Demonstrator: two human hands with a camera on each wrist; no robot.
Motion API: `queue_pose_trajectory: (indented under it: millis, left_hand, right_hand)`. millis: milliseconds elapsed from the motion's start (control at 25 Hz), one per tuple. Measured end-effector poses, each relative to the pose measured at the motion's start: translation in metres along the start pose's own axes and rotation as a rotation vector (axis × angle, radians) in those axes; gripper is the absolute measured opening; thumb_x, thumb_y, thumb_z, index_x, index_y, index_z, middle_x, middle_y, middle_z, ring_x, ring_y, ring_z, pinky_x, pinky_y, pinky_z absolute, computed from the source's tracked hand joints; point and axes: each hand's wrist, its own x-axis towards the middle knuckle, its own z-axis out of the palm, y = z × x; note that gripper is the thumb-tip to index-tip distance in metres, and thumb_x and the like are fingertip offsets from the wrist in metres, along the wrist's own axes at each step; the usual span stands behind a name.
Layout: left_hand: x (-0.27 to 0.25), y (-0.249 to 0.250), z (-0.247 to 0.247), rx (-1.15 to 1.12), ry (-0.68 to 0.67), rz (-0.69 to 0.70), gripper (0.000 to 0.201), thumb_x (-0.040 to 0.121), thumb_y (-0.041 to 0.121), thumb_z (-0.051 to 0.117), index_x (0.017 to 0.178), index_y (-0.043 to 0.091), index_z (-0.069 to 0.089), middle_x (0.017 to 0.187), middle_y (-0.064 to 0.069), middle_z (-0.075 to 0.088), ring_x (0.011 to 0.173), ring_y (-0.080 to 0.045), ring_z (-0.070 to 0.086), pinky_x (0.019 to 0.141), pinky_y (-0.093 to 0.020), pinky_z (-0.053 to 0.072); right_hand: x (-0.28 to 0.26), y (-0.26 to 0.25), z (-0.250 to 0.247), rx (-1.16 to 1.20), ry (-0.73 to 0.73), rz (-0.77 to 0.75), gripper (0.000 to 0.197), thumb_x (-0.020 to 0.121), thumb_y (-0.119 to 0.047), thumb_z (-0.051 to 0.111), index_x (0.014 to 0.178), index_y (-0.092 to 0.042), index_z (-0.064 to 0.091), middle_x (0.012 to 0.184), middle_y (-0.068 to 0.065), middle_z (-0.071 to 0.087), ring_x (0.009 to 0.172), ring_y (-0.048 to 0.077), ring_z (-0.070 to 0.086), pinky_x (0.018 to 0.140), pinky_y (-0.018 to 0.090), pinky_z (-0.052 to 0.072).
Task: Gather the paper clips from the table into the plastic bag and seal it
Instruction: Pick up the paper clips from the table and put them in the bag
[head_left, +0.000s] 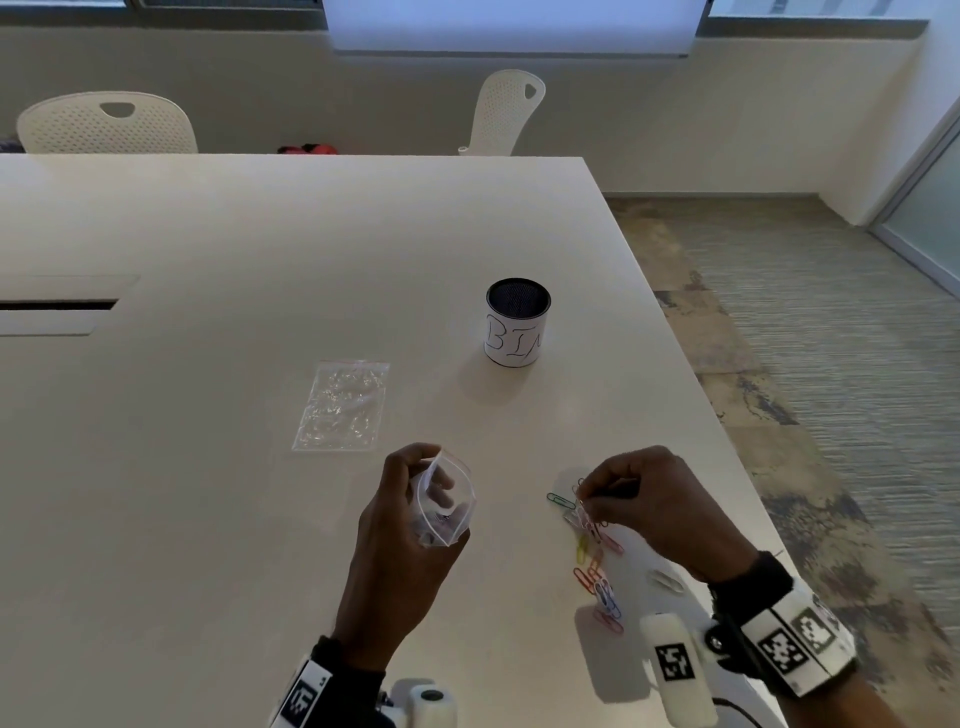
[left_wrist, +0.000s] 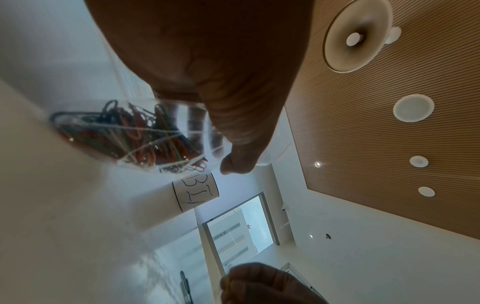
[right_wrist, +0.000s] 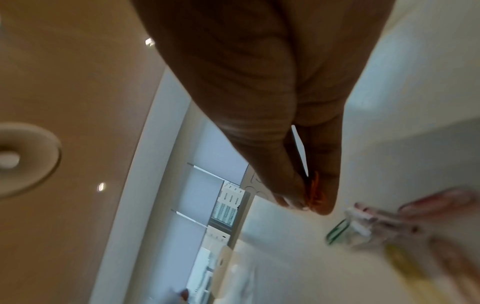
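My left hand (head_left: 415, 504) grips a small clear plastic bag (head_left: 447, 499) with its mouth spread open, just above the table. The left wrist view shows several coloured paper clips (left_wrist: 130, 133) lying inside the bag (left_wrist: 166, 156). To the right, my right hand (head_left: 597, 501) pinches a few clips at its fingertips, an orange clip (right_wrist: 315, 193) among them. It hovers over a loose row of coloured paper clips (head_left: 595, 561) on the white table (head_left: 208, 519). A green clip (head_left: 560, 500) lies just left of the hand.
A black mesh cup (head_left: 518, 322) with a white label reading "BIN" stands beyond the hands. A second clear bag (head_left: 343, 405) lies flat to the left of it. The table's right edge (head_left: 727, 431) runs close to my right hand. White chairs (head_left: 106, 124) stand behind the table.
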Motion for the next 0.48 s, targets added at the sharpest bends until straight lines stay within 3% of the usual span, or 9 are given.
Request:
queue_pose_trajectory:
  millis: [120, 280, 400, 480]
  left_hand:
    - [0.0, 0.001, 0.0, 0.009, -0.006, 0.013, 0.065, 0.076, 0.005, 0.088, 0.127, 0.023, 0.051, 0.1, 0.007, 0.068, 0.09, -0.015, 0.07, 0.071, -0.016, 0.057]
    - [0.001, 0.002, 0.0, 0.018, -0.013, 0.028, 0.064, 0.077, 0.009, 0.088, 0.126, 0.026, 0.05, 0.101, 0.008, 0.068, 0.093, -0.013, 0.07, 0.071, -0.011, 0.056]
    - [0.002, 0.003, -0.002, 0.042, -0.019, 0.041, 0.064, 0.079, 0.012, 0.088, 0.126, 0.028, 0.047, 0.102, 0.01, 0.066, 0.094, -0.009, 0.069, 0.071, -0.01, 0.056]
    - [0.002, 0.003, -0.002, 0.055, -0.021, 0.036, 0.064, 0.079, 0.013, 0.087, 0.126, 0.028, 0.046, 0.102, 0.011, 0.065, 0.094, -0.007, 0.068, 0.07, -0.01, 0.057]
  right_hand:
    - [-0.008, -0.02, 0.0, 0.36, -0.015, 0.025, 0.011, 0.082, 0.007, 0.079, 0.09, 0.0, 0.077, 0.084, 0.016, 0.08, 0.08, 0.031, 0.078, 0.085, 0.042, 0.065]
    - [-0.014, -0.056, 0.017, 0.678, -0.039, -0.037, 0.021, 0.08, 0.01, 0.078, 0.099, 0.004, 0.073, 0.094, 0.029, 0.075, 0.082, 0.04, 0.076, 0.085, 0.046, 0.064]
    - [-0.019, -0.083, 0.04, 0.74, -0.012, -0.115, 0.021, 0.082, 0.009, 0.078, 0.1, -0.001, 0.073, 0.093, 0.022, 0.078, 0.083, 0.039, 0.077, 0.08, 0.041, 0.064]
    - [-0.022, -0.096, 0.059, 0.652, 0.045, -0.185, 0.019, 0.083, 0.006, 0.08, 0.096, -0.006, 0.073, 0.09, 0.011, 0.08, 0.082, 0.032, 0.079, 0.078, 0.034, 0.064]
